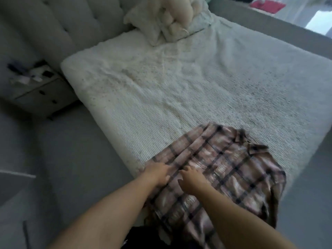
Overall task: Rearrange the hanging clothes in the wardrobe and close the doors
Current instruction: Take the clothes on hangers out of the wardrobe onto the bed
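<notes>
Now pink-black plaid shirt (221, 169) lies rumpled on bed (161, 90).

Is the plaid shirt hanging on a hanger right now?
No, the plaid shirt lies spread on the bed under both hands.

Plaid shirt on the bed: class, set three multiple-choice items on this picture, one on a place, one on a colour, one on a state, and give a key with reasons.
1. Where does the plaid shirt lie?
A. on the near corner of the bed
B. on the nightstand
C. on the pillows

2. What colours is the shirt?
A. plain blue
B. pink with dark checks
C. green stripes

3. What are the hands doing?
A. hanging idle
B. holding a hanger
C. both resting on the shirt

Key: 1 A, it lies at the corner nearest the person. 2 B, dark lines cross pink cloth. 3 C, the left hand and right hand lie on its cloth.
</notes>
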